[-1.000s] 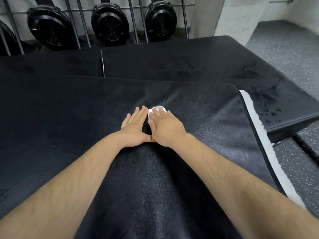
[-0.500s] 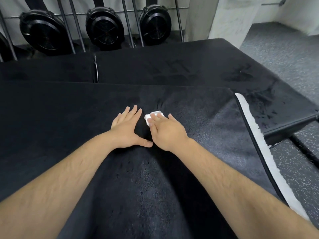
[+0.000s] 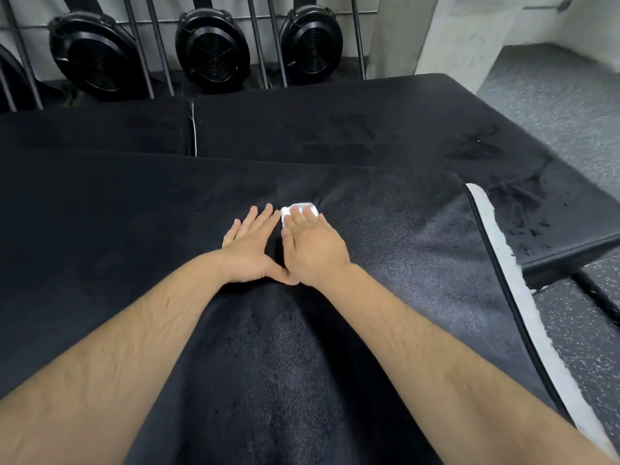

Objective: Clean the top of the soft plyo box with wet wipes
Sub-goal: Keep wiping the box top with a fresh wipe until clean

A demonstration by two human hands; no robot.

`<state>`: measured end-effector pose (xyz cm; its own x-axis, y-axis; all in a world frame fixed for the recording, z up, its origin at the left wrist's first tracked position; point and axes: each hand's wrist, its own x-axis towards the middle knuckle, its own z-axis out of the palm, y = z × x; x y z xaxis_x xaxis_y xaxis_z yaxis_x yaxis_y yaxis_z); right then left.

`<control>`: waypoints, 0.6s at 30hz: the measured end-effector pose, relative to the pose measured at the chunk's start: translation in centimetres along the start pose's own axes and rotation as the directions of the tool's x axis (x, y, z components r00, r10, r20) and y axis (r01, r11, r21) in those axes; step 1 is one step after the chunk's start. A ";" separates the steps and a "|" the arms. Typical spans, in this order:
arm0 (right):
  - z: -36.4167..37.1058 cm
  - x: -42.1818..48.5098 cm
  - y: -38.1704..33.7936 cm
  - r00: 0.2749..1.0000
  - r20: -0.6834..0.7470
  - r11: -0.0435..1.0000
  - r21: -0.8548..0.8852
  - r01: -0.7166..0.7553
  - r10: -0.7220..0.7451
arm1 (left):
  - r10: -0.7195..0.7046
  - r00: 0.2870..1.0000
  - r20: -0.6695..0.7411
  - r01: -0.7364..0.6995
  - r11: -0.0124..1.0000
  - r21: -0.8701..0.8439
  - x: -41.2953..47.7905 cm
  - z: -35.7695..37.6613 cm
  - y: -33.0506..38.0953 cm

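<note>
The wiping stroke itself is judged to be the step in hand. The left hand [image 3: 250,245] is laid flat on the top of the soft plyo box [image 3: 117,250], its fingers straight and slightly spread, with nothing gripped. It is judged to serve as a brace. Just to the right of those fingers the wet wipe [image 3: 300,209] is seen bunched into a small white wad. It is pinned to the black top under the fingertips of the right hand [image 3: 313,253] and shows just beyond them. The right fingers are stretched over the wad and pressed down, not curled round it.

The wad appears a little wider than deep, so its long axis is taken to run across the fingers, left to right; no pointing end can be told. To the right of the right fingers a greyer sheen is shown on the top, as far as the white strip [image 3: 496,250] at the box's edge. Whether that marks wiped ground cannot be told.

A sliding stroke under even downward pressure is called for next — with the wad held beneath the fingertips, since the soft cover is likely to drag at it.
</note>
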<state>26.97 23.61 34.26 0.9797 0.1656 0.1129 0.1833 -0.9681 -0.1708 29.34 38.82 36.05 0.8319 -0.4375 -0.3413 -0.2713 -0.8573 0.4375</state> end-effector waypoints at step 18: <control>-1.2 2.5 2.3 0.991 -0.005 0.990 -0.027 -0.135 0.135 | -0.027 0.996 0.082 0.017 0.993 0.116 2.7 -2.6 0.1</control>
<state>29.73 21.60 35.36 0.9951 0.0324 0.0933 0.0469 -0.9864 -0.1578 32.78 38.23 37.35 0.7966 -0.4350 -0.4199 -0.3112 -0.8904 0.3321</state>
